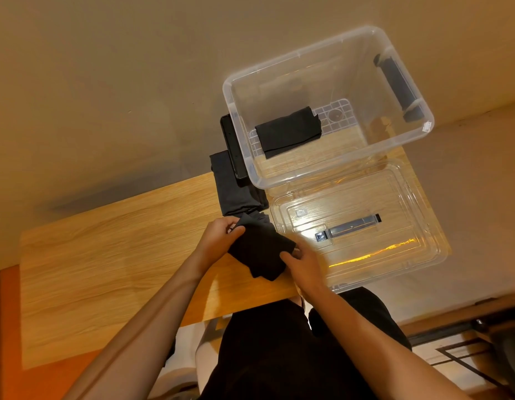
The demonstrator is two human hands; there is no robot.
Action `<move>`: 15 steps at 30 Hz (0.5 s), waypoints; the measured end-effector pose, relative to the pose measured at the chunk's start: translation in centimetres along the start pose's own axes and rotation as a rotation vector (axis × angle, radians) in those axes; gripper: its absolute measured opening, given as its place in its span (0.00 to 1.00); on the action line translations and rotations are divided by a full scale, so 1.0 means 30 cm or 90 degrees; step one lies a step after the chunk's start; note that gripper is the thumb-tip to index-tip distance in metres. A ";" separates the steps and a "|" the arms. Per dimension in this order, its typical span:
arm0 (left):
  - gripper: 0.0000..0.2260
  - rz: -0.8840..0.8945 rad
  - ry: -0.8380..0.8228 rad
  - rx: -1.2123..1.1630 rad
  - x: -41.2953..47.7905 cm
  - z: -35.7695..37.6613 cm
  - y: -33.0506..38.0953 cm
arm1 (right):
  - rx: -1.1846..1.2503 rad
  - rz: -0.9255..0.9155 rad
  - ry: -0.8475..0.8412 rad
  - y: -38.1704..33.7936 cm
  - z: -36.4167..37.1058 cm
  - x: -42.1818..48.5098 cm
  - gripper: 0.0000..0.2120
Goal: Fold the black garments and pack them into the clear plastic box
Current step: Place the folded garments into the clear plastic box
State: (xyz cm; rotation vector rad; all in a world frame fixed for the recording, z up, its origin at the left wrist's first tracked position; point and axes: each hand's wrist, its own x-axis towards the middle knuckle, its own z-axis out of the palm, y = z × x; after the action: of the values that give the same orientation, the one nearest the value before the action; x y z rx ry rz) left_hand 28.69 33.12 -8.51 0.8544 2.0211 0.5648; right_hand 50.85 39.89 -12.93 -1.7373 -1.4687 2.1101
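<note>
A clear plastic box (400, 145) stands at the far right of the wooden table (106, 249). One folded black garment (288, 132) lies flat on its floor. Near the table's front edge I hold another black garment (260, 254), partly folded. My left hand (218, 241) pinches its far left corner and my right hand (304, 267) grips its right edge. A dark grey garment pile (236, 186) lies on the table just beyond my hands, beside the box.
The box's clear lid (395, 255) with a dark handle lies flat right of my hands, overhanging the table edge. A black flat device (231, 145) leans against the box's left wall. Bare tabletop stretches to the left. A wall rises behind.
</note>
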 end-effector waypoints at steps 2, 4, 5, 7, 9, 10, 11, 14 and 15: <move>0.07 -0.007 -0.008 0.046 0.002 0.011 -0.035 | -0.051 0.011 0.021 0.007 0.021 0.004 0.12; 0.04 0.001 0.000 0.087 0.004 0.021 -0.066 | -0.105 -0.002 0.047 0.004 0.040 0.004 0.10; 0.03 0.003 0.010 0.099 0.005 0.024 -0.077 | -0.132 -0.006 0.057 -0.002 0.047 0.000 0.10; 0.03 -0.006 0.022 0.092 0.006 0.025 -0.083 | -0.181 -0.010 0.070 0.000 0.057 -0.004 0.11; 0.05 -0.007 0.012 0.062 -0.001 0.032 -0.084 | -0.250 -0.025 0.074 0.008 0.064 -0.012 0.16; 0.05 -0.007 0.004 0.058 -0.007 0.032 -0.079 | -0.281 -0.030 0.067 0.020 0.066 -0.010 0.20; 0.05 -0.023 0.000 0.060 -0.008 0.028 -0.084 | -0.298 -0.028 0.052 0.029 0.067 -0.015 0.25; 0.06 -0.055 -0.012 0.036 -0.030 0.025 -0.096 | -0.286 -0.038 0.034 0.048 0.082 -0.040 0.27; 0.07 -0.052 -0.015 0.025 -0.041 0.027 -0.094 | -0.283 -0.051 0.043 0.046 0.089 -0.052 0.26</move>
State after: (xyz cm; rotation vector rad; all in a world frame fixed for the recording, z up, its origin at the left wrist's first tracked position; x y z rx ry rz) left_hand 28.86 30.40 -10.13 0.7930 2.0422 0.4691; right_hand 50.04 36.59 -12.88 -1.8104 -2.0690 1.7600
